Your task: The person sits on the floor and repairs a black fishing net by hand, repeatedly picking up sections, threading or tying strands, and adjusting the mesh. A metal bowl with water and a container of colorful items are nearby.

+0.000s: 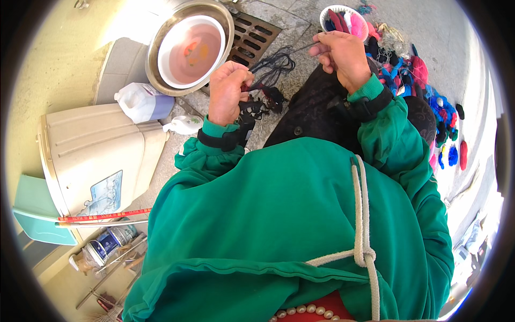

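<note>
My left hand (pixel 229 90) is closed on a bundle of dark yarn (pixel 275 62), its loops hanging between my hands. Below that hand dangles a tangle of dark red and black yarn (pixel 273 98). Up and to the right, my right hand (pixel 340 56) pinches a dark strand that runs taut back to the loops. Just behind my right hand stands a white plastic basket (pixel 323 16) with red, pink, white and dark yarn bundles in it. Many coloured yarn skeins (pixel 418 72) lie on the ground to the right.
At the upper left, a white basin (pixel 163 52) of pinkish water sits inside a metal basin (pixel 151 66), beside a metal drain grate (pixel 257 36). Nearer are a jug of purple liquid (pixel 141 102), a white bottle (pixel 186 124) and a large beige bin (pixel 96 145).
</note>
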A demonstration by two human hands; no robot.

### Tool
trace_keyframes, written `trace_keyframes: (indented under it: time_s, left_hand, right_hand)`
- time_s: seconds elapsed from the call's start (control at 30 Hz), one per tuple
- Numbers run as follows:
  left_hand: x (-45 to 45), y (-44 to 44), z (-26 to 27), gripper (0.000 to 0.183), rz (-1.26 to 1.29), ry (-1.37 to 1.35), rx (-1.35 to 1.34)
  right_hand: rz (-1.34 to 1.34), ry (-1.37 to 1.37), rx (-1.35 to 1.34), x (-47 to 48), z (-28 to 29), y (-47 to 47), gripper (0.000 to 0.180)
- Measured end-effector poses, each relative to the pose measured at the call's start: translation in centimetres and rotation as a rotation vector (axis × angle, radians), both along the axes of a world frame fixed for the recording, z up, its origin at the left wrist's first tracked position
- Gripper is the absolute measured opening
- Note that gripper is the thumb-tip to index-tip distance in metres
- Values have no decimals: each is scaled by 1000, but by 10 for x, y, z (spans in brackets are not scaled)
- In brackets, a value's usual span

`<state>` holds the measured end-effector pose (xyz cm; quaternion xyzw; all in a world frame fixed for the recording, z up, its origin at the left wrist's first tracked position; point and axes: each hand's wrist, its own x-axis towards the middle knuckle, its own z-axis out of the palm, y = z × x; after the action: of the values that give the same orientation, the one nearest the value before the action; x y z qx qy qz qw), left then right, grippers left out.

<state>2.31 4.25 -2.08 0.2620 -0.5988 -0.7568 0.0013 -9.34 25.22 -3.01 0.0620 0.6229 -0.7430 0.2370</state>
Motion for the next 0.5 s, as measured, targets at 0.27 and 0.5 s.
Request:
trace_keyframes:
  time_s: [0.27,0.5]
  left_hand:
    - [-2,7,9,7,-17,-34,-108]
    - [-3,12,12,8,-178,6,-180]
  right_hand:
    - [0,214,123,-13,7,5,27]
    - [504,652,220,29,5,-30,44]
